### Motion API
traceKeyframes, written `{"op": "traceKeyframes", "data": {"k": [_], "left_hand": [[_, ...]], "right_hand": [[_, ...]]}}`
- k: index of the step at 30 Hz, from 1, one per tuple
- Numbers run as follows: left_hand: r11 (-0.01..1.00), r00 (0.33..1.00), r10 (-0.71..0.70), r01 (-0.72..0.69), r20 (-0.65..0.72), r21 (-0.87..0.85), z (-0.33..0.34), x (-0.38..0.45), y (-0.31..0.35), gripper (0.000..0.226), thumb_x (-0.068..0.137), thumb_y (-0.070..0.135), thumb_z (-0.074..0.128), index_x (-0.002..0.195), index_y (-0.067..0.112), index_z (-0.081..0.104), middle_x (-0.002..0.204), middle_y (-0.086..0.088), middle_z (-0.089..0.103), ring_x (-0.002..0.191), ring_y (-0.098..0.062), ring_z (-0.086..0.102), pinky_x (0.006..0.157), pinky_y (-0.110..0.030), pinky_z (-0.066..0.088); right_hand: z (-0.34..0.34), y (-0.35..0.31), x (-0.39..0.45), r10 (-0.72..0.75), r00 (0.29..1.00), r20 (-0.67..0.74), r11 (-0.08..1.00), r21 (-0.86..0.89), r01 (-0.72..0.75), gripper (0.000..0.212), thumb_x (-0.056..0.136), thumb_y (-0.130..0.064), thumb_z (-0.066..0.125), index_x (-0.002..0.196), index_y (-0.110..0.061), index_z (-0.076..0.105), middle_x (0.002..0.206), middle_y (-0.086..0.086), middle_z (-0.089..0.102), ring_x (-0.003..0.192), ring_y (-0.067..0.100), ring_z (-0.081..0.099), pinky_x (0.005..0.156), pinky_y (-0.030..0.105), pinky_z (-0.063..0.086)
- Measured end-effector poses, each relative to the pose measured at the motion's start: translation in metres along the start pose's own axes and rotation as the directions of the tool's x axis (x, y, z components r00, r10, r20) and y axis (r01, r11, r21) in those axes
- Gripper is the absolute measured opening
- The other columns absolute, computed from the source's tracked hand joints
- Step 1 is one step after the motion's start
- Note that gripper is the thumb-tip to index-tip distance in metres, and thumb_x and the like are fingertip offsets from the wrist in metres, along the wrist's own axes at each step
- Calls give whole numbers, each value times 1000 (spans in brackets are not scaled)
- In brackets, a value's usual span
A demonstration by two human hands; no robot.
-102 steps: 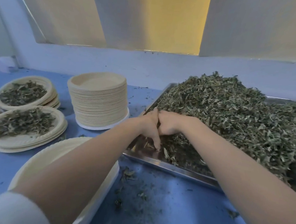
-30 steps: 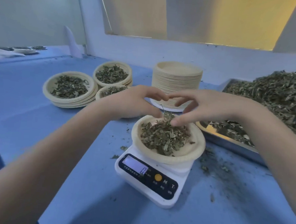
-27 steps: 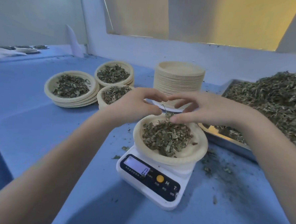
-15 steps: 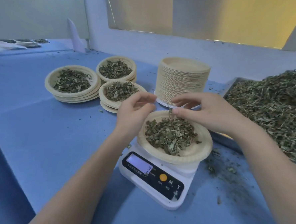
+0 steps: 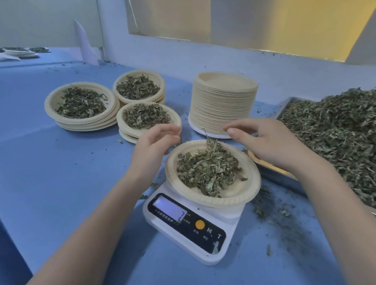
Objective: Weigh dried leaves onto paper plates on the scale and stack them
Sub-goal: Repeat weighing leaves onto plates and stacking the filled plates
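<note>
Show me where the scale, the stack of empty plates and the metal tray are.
scale (image 5: 201, 235): head view, on its dark front panel.
stack of empty plates (image 5: 222, 107): head view, on the stack's ribbed side.
metal tray (image 5: 283, 108): head view, on its bare left rim.

The paper plate (image 5: 249, 191) looks matt and ribbed at its rim. The scale (image 5: 220, 252) is smooth glossy white plastic; the tray (image 5: 275, 169) is shiny metal

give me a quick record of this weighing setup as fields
on scale: paper plate of leaves on the scale
left hand: open, beside the plate
right hand: above the plate's far rim; grip unclear
filled stacks: three
empty plates: tall stack
leaf supply: metal tray, heaped
display: unreadable
</note>
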State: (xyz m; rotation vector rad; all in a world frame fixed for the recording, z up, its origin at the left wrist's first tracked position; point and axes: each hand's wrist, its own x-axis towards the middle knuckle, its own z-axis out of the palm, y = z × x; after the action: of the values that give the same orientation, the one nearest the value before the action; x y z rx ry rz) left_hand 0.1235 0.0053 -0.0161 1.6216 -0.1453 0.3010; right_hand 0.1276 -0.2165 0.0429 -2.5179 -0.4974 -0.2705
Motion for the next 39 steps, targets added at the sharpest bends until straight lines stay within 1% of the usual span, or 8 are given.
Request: {"op": "traceKeyframes", "data": {"k": [4, 7, 12, 15, 19, 26, 30, 39], "left_hand": [[991, 973, -130, 121, 190, 59, -5, 3, -5, 45, 70, 44, 65, 114, 33, 60, 109, 17, 65, 100, 1, 61, 87, -26, 44], [958, 920, -286, 271, 268, 92, -5, 3, -10, 49, 56, 46, 75, 101, 42, 57, 114, 15, 59, 118, -15, 52, 105, -41, 38], [961, 917, -276, 259, 288, 97, -1, -13, -11, 87, 57, 63, 65, 137, 38, 41, 134, 16, 49, 123, -6, 47, 105, -32, 33], [973, 949, -221, 199, 224, 116, -1, -5, -1, 74, 79, 51, 62, 144, 36, 31, 134, 19, 39, 118, -1, 38, 87, -22, 29], [972, 975, -198, 181, 104, 146, -19, 28, 14, 61, 89, 43, 54, 145, 31, 33, 143, 13, 37, 129, -9, 36, 93, -25, 26], [978, 994, -102, 106, -32, 181, -57, 72, 8, 44, 88, 30, 61, 127, 20, 41, 117, 19, 54, 111, 5, 51, 77, -1, 38], [941, 977, -58, 122, -204, 315, -66, 86, -7, 61, 85, 38, 63, 136, 17, 37, 135, 0, 47, 130, -21, 39, 110, -39, 30], [748, 950, 14, 196, -311, 634, -71, 107, -37, 52, 96, 38, 40, 139, 9, 34, 141, -14, 41, 133, -30, 24, 110, -39, 15]], "right_hand": [[-8, 8, -11, 53, 931, 360, 995, 55, -78, 105, 52, -77, 70, 143, -46, 27, 141, -30, 30, 120, -14, 35, 103, 16, 29], [-8, 20, -20, 55, 797, 602, 998, -20, -53, 147, 31, -72, 79, 145, -47, -10, 145, -37, -7, 135, -13, 2, 114, 22, 8], [2, 25, -19, -5, 813, 582, 1000, -22, 22, 151, 30, -66, 84, 143, -49, -15, 146, -37, -4, 135, -15, 3, 111, 18, 7], [-2, 19, -5, 1, 837, 547, 1000, -12, 6, 151, 29, -64, 86, 143, -51, -13, 150, -33, 4, 132, -14, 14, 110, 16, 13], [-7, 2, 33, -4, 868, 497, 998, -50, 33, 154, 26, -69, 83, 147, -43, -8, 149, -27, 14, 135, -6, 17, 112, 20, 16], [27, -23, 117, 25, 982, 187, 991, 125, -49, 112, 59, -15, 88, 149, -9, 22, 135, 2, 50, 115, 12, 53, 100, 28, 42], [65, -31, 146, 19, 995, 96, 997, 78, -27, 65, 73, -3, 71, 130, 9, 41, 122, 23, 58, 101, 29, 58, 93, 48, 46], [106, -28, 161, -12, 991, 130, 995, -92, 24, 24, 90, -16, 51, 114, -14, 55, 115, 10, 63, 107, 30, 56, 76, 32, 42]]}}
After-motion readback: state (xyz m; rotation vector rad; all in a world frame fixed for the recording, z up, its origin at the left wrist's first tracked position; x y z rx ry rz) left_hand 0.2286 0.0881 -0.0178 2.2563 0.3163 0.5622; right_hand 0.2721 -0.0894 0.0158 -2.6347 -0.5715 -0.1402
